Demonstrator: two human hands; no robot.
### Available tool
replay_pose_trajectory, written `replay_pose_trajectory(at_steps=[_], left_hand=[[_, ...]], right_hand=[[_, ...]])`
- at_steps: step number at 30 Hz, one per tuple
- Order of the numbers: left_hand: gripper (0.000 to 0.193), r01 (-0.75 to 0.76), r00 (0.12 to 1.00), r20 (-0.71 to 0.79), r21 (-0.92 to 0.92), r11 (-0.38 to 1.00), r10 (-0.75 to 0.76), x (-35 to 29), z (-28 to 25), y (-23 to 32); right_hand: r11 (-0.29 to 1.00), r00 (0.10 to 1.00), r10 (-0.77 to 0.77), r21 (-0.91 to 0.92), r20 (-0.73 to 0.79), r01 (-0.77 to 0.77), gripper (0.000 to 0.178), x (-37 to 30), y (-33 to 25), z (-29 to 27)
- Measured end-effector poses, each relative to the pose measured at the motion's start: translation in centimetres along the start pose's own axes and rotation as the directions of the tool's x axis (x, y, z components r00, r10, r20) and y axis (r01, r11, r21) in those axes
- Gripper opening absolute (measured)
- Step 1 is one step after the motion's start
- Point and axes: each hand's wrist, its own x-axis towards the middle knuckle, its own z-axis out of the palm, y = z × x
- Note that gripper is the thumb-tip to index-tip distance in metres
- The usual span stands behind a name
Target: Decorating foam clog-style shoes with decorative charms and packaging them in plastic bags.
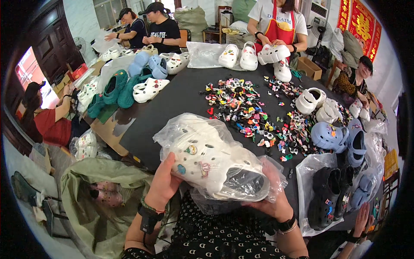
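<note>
Both my hands hold up a white clog [211, 168] wrapped in a see-through plastic bag [166, 137]. A few small colored charms sit on its upper, and its heel opening faces the lower right. My left hand [165, 183] grips the bag at the clog's left side, thumb on top. My right hand [276, 196] closes round the heel end, partly under the film. A second shoe may lie beneath in the same bag; I cannot tell.
Loose charms [241, 108] cover much of the black table [148, 129]. Black clogs [321, 200] lie on plastic and blue clogs [330, 138] stand to the right. An open green sack [77, 190] holds pink clogs at lower left. Several people work around, one wearing a red apron [280, 26].
</note>
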Motion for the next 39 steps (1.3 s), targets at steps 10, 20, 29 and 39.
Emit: replay_pose_trajectory(at_steps=[10,20,29,39], left_hand=[[0.064,-0.057,0.98,0.186,-0.055,0.997,0.066,1.8,0.4,0.3],[0.072,-0.048,0.982,-0.158,0.339,0.94,0.107,8.6,-0.3,-2.2],[0.049,0.089,0.994,-0.073,0.122,0.988,-0.081,13.9,0.8,-3.4],[0.027,0.074,0.986,0.113,0.341,0.937,-0.12,6.3,1.4,1.1]], right_hand=[[0.998,0.897,-0.038,-0.065,-0.44,0.011,0.107,-0.4,-0.5,-1.3],[0.987,0.769,0.157,0.061,-0.619,-0.152,0.105,0.7,0.9,0.1],[0.987,0.726,0.149,0.06,-0.671,-0.147,0.084,1.1,1.5,-0.3],[0.932,0.712,0.167,-0.127,-0.682,-0.34,0.06,0.6,0.8,-1.3]])
